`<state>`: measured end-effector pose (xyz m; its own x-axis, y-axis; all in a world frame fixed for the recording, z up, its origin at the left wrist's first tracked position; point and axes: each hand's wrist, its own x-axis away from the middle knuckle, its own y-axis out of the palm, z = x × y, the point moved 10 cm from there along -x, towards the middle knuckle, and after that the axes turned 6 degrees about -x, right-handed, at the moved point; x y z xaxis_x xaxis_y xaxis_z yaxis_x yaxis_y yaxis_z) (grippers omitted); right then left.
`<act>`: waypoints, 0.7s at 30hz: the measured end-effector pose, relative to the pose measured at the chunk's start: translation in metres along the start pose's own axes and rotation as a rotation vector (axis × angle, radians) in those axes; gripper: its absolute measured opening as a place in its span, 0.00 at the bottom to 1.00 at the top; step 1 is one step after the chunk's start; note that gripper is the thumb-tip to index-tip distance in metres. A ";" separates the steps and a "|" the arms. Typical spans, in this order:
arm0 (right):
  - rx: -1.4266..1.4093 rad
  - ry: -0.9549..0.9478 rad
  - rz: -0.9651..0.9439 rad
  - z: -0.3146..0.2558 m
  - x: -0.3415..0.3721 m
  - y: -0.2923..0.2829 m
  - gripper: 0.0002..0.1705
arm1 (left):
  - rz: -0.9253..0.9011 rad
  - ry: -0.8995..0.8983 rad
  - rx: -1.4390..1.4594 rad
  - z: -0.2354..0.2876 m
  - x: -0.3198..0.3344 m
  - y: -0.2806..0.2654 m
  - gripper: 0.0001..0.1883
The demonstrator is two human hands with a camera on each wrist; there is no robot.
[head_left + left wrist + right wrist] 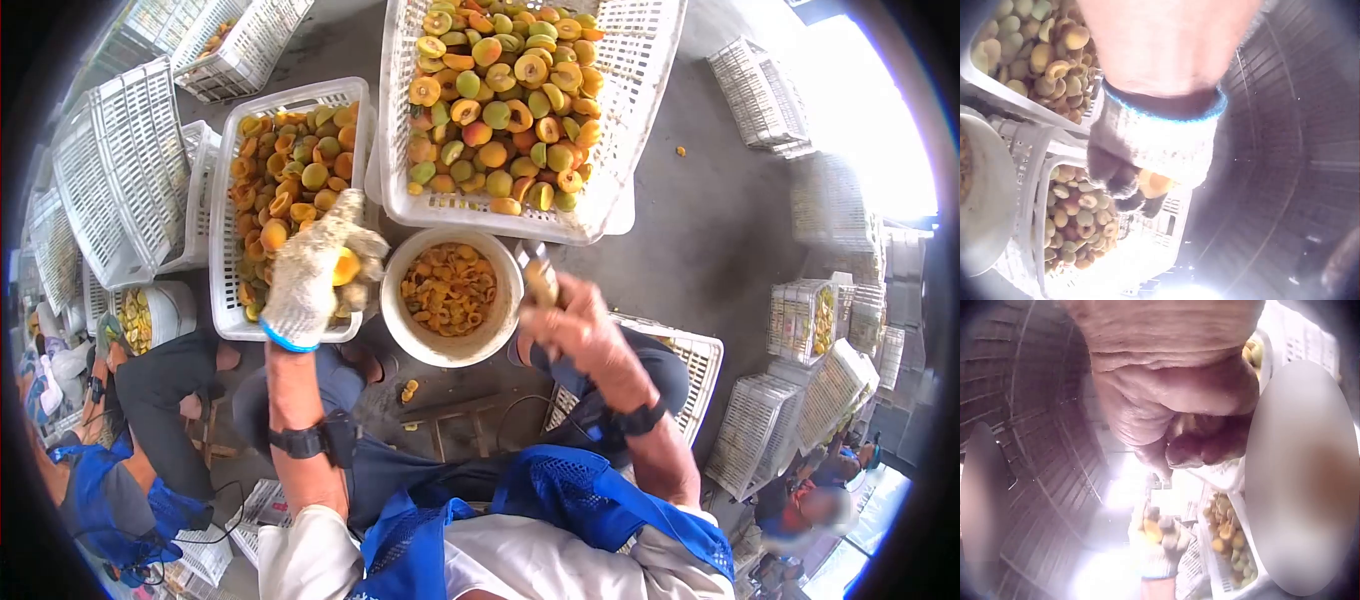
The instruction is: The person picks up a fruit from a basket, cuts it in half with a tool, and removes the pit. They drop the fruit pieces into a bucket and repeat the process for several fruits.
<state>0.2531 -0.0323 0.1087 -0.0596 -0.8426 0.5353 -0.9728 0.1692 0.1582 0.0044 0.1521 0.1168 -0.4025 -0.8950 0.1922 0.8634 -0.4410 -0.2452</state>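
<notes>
In the head view my left hand (312, 275), in a soiled white knit glove with blue cuff, holds a yellow-orange apricot piece (346, 266). The hand is over the near right side of a white basket (228, 322) of apricot halves (283, 165). The left wrist view shows the same apricot piece (1155, 182) between the gloved fingers. My bare right hand (578, 325) grips a short tool with a wooden handle (541, 280) and a metal tip (530, 252), right of a white bucket (395, 325). Orange apricot pieces (448, 290) lie in the bucket.
A large white crate (400, 205) of cut apricots (505, 110), some with stones, stands beyond the bucket. White crates (125, 165) are stacked at left and more crates (758, 425) at right. Another person (110, 470) sits at left. Scraps (410, 390) lie on the floor.
</notes>
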 end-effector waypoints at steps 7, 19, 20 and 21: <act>0.843 -0.410 0.255 -0.023 -0.131 -0.071 0.17 | 0.199 0.308 -1.655 0.012 -0.022 -0.039 0.26; 1.361 -0.371 0.165 -0.012 -0.170 -0.045 0.14 | 0.382 0.495 -1.522 0.040 -0.010 -0.009 0.25; 1.365 -0.372 0.164 -0.011 -0.173 -0.047 0.14 | 0.383 0.554 -1.447 0.046 -0.006 0.005 0.24; 1.312 -0.339 0.173 -0.008 -0.177 -0.053 0.17 | 0.305 0.524 -1.430 0.044 -0.006 0.020 0.22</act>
<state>0.3171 0.1117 0.0117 -0.0684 -0.9753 0.2099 -0.4320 -0.1607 -0.8874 0.0381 0.1517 0.1527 -0.5931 -0.7475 -0.2989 0.0534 0.3340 -0.9411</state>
